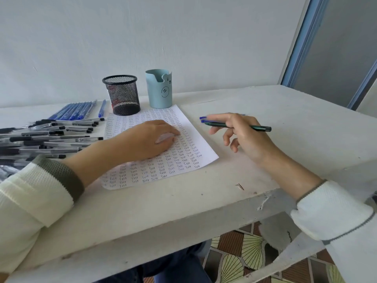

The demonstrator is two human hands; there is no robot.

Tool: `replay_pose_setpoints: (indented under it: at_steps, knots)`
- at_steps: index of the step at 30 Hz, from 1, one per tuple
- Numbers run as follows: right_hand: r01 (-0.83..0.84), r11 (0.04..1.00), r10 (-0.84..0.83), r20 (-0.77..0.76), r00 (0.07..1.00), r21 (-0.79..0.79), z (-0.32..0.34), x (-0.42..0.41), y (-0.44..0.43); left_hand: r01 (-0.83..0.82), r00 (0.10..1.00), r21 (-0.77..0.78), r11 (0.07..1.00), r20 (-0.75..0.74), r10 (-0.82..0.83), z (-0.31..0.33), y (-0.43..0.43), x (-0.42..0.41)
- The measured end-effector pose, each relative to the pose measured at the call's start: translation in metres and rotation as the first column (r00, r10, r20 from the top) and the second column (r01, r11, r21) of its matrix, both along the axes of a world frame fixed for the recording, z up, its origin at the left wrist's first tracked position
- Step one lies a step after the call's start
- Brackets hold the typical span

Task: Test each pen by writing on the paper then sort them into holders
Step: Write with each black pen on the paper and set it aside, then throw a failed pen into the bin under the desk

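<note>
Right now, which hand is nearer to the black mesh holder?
Left. The left hand rests on the paper near the black mesh holder; the right hand holds a green pen farther right.

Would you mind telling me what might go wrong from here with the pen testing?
1. The paper is nearly filled with writing, so a fresh mark from the green pen may be hard to tell apart.
2. The right hand holds that pen off the paper in a loose-looking grip; it could slip.
3. The left sleeve lies close to the black pens and might sweep them.
</note>
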State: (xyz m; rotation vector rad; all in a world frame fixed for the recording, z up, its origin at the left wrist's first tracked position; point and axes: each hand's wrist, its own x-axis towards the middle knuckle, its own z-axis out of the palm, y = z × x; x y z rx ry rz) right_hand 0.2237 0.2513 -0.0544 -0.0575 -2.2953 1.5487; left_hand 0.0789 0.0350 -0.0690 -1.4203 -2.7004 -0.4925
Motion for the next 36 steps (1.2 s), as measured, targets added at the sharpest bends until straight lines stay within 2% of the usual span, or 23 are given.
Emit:
replay_pose_setpoints:
  at_steps: [6, 9, 11, 14, 17, 19, 22, 24, 27, 30, 33, 36]
  knots:
    - [0.173, 0.972, -0.201, -0.184, 0.962, -0.158, -0.012, 0.039, 0.025, 0.081, 0.993, 0.191, 0.978, -0.098, -0.063, 0.021, 0.021, 0.064]
    - [0.196, 0.965, -0.240, -0.287, 0.927, -0.175, -0.020, 0.067, 0.035, 0.225, 0.970, 0.303, 0.926, -0.158, -0.184, 0.028, 0.039, 0.115]
    - [0.220, 0.944, -0.302, -0.373, 0.877, -0.246, -0.027, 0.087, 0.038, 0.343, 0.938, 0.365, 0.865, -0.176, -0.297, 0.023, 0.057, 0.160]
    - [0.307, 0.850, -0.495, -0.452, 0.742, -0.428, -0.042, 0.121, 0.050, 0.455, 0.882, 0.393, 0.799, -0.078, -0.464, -0.009, 0.092, 0.220]
    - [0.418, 0.722, -0.677, -0.442, 0.588, -0.551, -0.073, 0.158, 0.071, 0.461, 0.834, 0.318, 0.828, 0.164, -0.527, -0.064, 0.136, 0.240]
    - [0.519, 0.625, -0.772, -0.364, 0.521, -0.583, -0.105, 0.178, 0.086, 0.408, 0.824, 0.295, 0.864, 0.289, -0.488, -0.108, 0.166, 0.234]
    - [0.713, 0.431, -0.897, -0.178, 0.404, -0.554, -0.181, 0.206, 0.108, 0.302, 0.809, 0.207, 0.931, 0.461, -0.365, -0.185, 0.214, 0.234]
    - [0.762, 0.363, -0.920, -0.079, 0.383, -0.536, -0.233, 0.217, 0.113, 0.244, 0.776, 0.154, 0.957, 0.561, -0.288, -0.231, 0.236, 0.239]
    - [0.825, 0.263, -0.935, 0.080, 0.347, -0.499, -0.316, 0.238, 0.106, 0.249, 0.700, 0.031, 0.968, 0.685, -0.202, -0.301, 0.259, 0.254]
    - [0.930, 0.146, -0.921, 0.297, 0.252, -0.337, -0.392, 0.249, 0.090, 0.294, 0.673, -0.129, 0.947, 0.731, -0.109, -0.366, 0.269, 0.265]
    - [0.976, 0.108, -0.855, 0.484, 0.187, -0.187, -0.440, 0.250, 0.070, 0.290, 0.656, -0.198, 0.936, 0.753, -0.045, -0.399, 0.265, 0.270]
    - [0.980, 0.135, -0.755, 0.626, 0.197, -0.146, -0.477, 0.246, 0.055, 0.292, 0.672, -0.246, 0.924, 0.741, -0.015, -0.420, 0.260, 0.269]
